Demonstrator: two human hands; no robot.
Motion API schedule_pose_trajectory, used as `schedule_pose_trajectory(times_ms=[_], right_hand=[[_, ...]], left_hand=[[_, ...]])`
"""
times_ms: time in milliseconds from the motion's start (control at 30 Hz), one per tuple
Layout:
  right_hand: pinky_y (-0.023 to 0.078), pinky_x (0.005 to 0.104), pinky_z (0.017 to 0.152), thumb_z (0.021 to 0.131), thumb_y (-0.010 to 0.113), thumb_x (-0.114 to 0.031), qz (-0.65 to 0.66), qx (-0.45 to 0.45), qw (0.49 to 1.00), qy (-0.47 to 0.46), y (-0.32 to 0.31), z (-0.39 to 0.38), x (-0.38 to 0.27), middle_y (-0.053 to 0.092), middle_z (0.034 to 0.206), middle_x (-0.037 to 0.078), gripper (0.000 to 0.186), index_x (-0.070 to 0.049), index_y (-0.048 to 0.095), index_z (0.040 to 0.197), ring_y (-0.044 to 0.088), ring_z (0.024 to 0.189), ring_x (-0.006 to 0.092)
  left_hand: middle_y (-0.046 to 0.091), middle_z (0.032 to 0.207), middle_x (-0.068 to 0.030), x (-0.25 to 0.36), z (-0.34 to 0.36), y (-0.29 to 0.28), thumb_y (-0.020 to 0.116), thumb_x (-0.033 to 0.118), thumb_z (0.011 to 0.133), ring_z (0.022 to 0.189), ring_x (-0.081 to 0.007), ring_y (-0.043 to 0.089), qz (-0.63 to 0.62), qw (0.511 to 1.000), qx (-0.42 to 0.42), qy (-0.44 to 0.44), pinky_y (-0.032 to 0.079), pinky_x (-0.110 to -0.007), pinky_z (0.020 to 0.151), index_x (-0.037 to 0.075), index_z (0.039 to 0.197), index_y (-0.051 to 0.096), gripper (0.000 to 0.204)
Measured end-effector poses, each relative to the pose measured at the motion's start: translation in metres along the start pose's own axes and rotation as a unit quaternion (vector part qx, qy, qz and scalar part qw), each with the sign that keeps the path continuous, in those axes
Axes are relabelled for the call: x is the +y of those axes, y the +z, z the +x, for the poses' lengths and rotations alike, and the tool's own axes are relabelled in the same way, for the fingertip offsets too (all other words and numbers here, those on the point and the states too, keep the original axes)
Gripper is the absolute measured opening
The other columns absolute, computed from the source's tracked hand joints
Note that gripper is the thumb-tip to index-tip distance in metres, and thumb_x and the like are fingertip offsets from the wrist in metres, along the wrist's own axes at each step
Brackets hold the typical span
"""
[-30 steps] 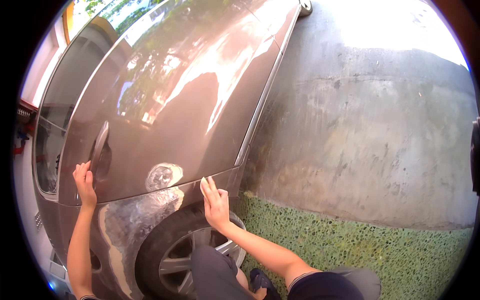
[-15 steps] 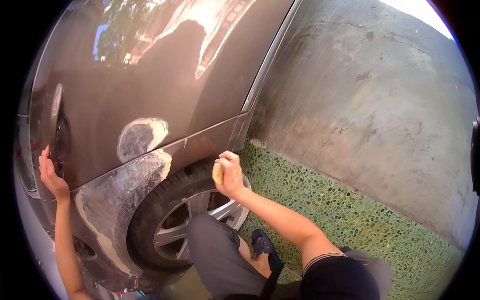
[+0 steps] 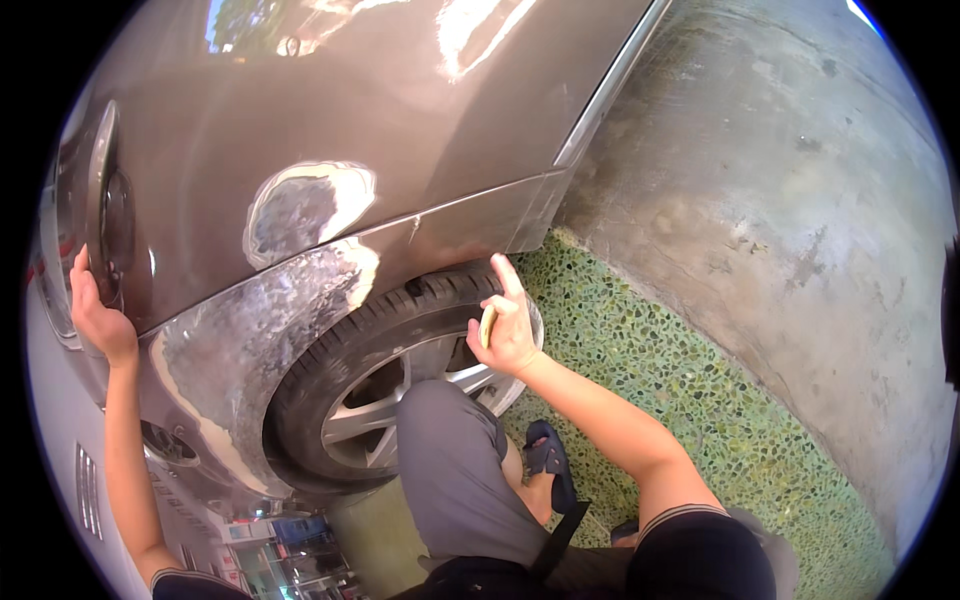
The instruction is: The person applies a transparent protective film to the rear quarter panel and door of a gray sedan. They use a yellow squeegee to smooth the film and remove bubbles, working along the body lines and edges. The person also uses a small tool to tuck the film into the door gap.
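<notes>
A brown car's door panel (image 3: 200,90) carries a sanded patch (image 3: 300,210) with grey and cream rings. Below the panel gap, the fender has a larger bare, scuffed grey area (image 3: 235,335) that reaches the wheel arch. My left hand (image 3: 103,325) lies by the lower end of the door handle (image 3: 103,180), fingers stretched out. In front of the tire (image 3: 310,400), my right hand (image 3: 510,335) holds a thin, pale yellow pad (image 3: 487,326) between thumb and fingers. Its index finger points up, toward the lower body edge. The hand looks apart from the sanded areas.
A grey concrete wall (image 3: 750,190) rises on the right, above a green speckled terrazzo floor (image 3: 660,375). My bent knee (image 3: 450,440) is in front of the silver wheel rim (image 3: 360,424). Shelves with assorted items (image 3: 290,560) show at the lower left.
The view has shifted, so the car sits higher and further right. My right index finger has straightened upward, and the pad has turned nearly edge-on. My left hand stays by the handle.
</notes>
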State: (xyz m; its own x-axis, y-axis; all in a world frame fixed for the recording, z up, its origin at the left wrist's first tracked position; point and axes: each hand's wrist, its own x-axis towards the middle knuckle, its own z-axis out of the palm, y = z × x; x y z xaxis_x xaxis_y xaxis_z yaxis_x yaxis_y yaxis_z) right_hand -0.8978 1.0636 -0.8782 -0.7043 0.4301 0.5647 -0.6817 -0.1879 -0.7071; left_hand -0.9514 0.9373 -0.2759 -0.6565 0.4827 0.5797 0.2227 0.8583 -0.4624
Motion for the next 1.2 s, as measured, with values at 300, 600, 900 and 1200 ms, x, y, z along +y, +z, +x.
schedule_pose_trajectory(times_ms=[300,600,900,1200], right_hand=[[0.021,0.0636,0.125,0.082,0.076,-0.013,0.019,0.005,1.0,0.005,0.016,0.07,-0.025,0.022,0.16,0.052,0.054,0.002,0.038,0.117,0.023,0.153,0.0652],[0.035,0.0587,0.123,0.065,0.087,-0.013,0.025,-0.02,0.999,-0.014,0.021,0.1,-0.056,0.037,0.161,0.041,0.06,-0.002,0.049,0.11,0.035,0.153,0.0546],[0.054,0.0476,0.1,0.073,0.076,0.001,0.08,0.058,0.995,0.003,0.008,0.112,-0.057,0.065,0.138,0.023,0.059,0.0,0.048,0.124,0.063,0.116,0.0425],[0.06,0.034,0.078,0.087,0.085,-0.002,0.118,0.143,0.975,0.119,0.022,0.125,-0.058,0.076,0.106,0.014,0.046,0.0,0.05,0.116,0.078,0.089,0.0274]], left_hand=[[0.066,0.128,-0.0116,0.005,-0.003,0.001,0.032,0.016,0.111,0.113,-0.0211,0.063,-0.075,0.995,0.004,-0.063,0.049,-0.033,0.1,-0.01,0.138,0.061,0.048],[0.066,0.126,-0.0098,0.016,-0.003,0.004,0.031,0.016,0.11,0.108,-0.0191,0.063,-0.083,0.995,0.01,-0.055,0.049,-0.031,0.098,-0.01,0.138,0.061,0.049],[0.069,0.124,-0.0096,0.029,-0.004,0.01,0.03,0.018,0.112,0.107,-0.0182,0.063,-0.081,0.994,0.024,-0.065,0.049,-0.031,0.097,-0.008,0.137,0.063,0.049],[0.069,0.123,-0.0092,0.035,-0.007,0.015,0.031,0.019,0.112,0.105,-0.0176,0.063,-0.093,0.992,0.024,-0.077,0.049,-0.031,0.096,-0.007,0.137,0.063,0.049]])
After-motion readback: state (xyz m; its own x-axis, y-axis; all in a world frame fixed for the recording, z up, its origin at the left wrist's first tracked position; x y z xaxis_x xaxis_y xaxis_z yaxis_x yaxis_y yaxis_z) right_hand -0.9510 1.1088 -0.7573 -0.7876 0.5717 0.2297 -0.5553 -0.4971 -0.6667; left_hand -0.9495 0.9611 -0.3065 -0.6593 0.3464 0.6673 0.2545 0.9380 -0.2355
